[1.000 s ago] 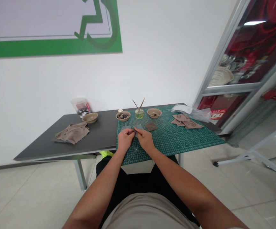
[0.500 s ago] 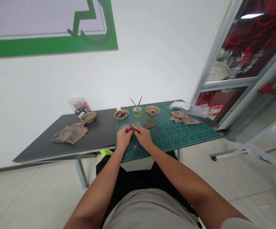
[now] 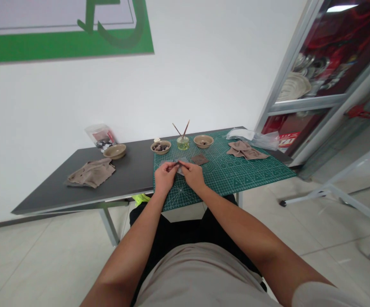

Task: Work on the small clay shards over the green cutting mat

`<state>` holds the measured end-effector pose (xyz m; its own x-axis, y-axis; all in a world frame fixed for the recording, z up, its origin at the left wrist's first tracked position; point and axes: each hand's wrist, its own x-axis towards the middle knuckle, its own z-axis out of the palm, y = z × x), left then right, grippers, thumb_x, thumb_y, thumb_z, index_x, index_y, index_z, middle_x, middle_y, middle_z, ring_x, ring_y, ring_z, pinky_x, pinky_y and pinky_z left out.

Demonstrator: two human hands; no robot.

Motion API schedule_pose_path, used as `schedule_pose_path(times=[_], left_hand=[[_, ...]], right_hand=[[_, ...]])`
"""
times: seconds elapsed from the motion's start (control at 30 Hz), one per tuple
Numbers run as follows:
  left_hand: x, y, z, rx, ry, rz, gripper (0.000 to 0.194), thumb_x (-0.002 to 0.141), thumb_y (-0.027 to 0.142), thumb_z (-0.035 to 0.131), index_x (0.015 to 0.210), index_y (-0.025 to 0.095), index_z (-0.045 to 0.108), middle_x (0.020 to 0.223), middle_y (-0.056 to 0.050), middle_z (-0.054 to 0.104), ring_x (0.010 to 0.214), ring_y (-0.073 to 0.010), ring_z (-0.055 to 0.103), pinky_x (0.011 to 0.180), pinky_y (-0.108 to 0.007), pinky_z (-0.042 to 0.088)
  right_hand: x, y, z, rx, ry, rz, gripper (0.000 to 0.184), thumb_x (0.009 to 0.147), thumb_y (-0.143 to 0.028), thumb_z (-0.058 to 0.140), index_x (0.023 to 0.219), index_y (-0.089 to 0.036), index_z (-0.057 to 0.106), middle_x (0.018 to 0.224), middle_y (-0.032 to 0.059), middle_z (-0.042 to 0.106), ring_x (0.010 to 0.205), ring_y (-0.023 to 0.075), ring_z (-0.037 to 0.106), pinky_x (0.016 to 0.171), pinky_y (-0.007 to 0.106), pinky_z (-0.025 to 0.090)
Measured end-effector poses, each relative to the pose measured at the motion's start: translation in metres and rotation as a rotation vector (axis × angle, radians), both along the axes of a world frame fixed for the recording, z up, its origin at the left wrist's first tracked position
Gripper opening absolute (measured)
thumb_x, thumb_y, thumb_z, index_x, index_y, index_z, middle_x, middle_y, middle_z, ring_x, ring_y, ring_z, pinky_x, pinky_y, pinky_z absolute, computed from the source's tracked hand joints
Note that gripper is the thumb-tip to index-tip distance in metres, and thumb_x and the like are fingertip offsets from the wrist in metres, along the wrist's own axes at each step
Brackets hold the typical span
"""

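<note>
My left hand (image 3: 164,178) and my right hand (image 3: 194,175) meet over the near left part of a green cutting mat (image 3: 236,179). Both pinch a small grey patch of material (image 3: 181,164) between their fingertips, just above the mat. Another brown square patch (image 3: 200,159) lies flat on the mat a little beyond my right hand. Behind the hands stand a bowl of dark pieces (image 3: 160,147), a small glass jar with two sticks (image 3: 183,141) and a second tan bowl (image 3: 203,140).
The mat covers the right half of a dark grey table (image 3: 130,170). A tan cloth (image 3: 91,173), a tan bowl (image 3: 115,151) and a clear bag (image 3: 99,135) sit on the left. Another tan cloth (image 3: 245,150) and clear plastic (image 3: 252,137) lie at the right. A glass cabinet (image 3: 325,72) stands to the right.
The view has tilted down and shifted, so the table sits higher in the picture. Both hands stay together on the grey patch, with the fingers shifting slightly.
</note>
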<state>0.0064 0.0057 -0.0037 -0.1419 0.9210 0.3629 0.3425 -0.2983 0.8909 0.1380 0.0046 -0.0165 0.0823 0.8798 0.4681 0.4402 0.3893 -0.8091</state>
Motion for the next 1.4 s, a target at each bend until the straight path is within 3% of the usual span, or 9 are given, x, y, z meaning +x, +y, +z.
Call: schedule_pose_path(times=[0.23, 0.6, 1.1, 1.4], left_hand=[[0.001, 0.002, 0.001, -0.004, 0.022, 0.032, 0.014, 0.074, 0.029, 0.069, 0.081, 0.017, 0.069, 0.076, -0.001, 0.071, 0.067, -0.0135, 0.063, 0.067, -0.025, 0.048], [0.001, -0.002, 0.005, 0.002, 0.163, 0.031, 0.011, 0.074, 0.026, 0.063, 0.073, 0.017, 0.070, 0.067, 0.001, 0.067, 0.062, -0.0130, 0.058, 0.063, -0.025, 0.043], [0.000, -0.001, -0.001, 0.010, 0.001, 0.012, 0.015, 0.072, 0.030, 0.069, 0.079, 0.017, 0.069, 0.068, 0.001, 0.067, 0.061, -0.0125, 0.060, 0.063, -0.024, 0.047], [-0.002, 0.000, 0.000, 0.015, 0.112, -0.015, 0.007, 0.074, 0.024, 0.064, 0.073, 0.018, 0.068, 0.066, 0.002, 0.067, 0.061, -0.0123, 0.059, 0.062, -0.024, 0.044]], right_hand=[[0.000, -0.001, 0.000, 0.005, 0.028, 0.031, 0.035, 0.086, -0.019, 0.053, 0.113, -0.028, 0.073, 0.111, 0.0013, 0.073, 0.103, 0.0189, 0.070, 0.097, 0.034, 0.051], [-0.001, -0.010, -0.001, 0.096, -0.203, 0.111, 0.041, 0.088, -0.013, 0.050, 0.122, -0.029, 0.068, 0.121, 0.0003, 0.070, 0.112, 0.0175, 0.065, 0.101, 0.030, 0.048], [0.000, -0.005, -0.004, 0.063, -0.052, 0.024, 0.037, 0.088, -0.017, 0.051, 0.117, -0.028, 0.071, 0.112, 0.0005, 0.073, 0.100, 0.0175, 0.071, 0.093, 0.031, 0.053], [0.001, -0.008, -0.004, 0.116, -0.156, 0.071, 0.041, 0.087, -0.012, 0.052, 0.121, -0.028, 0.069, 0.117, 0.0006, 0.071, 0.107, 0.0176, 0.068, 0.097, 0.031, 0.051]])
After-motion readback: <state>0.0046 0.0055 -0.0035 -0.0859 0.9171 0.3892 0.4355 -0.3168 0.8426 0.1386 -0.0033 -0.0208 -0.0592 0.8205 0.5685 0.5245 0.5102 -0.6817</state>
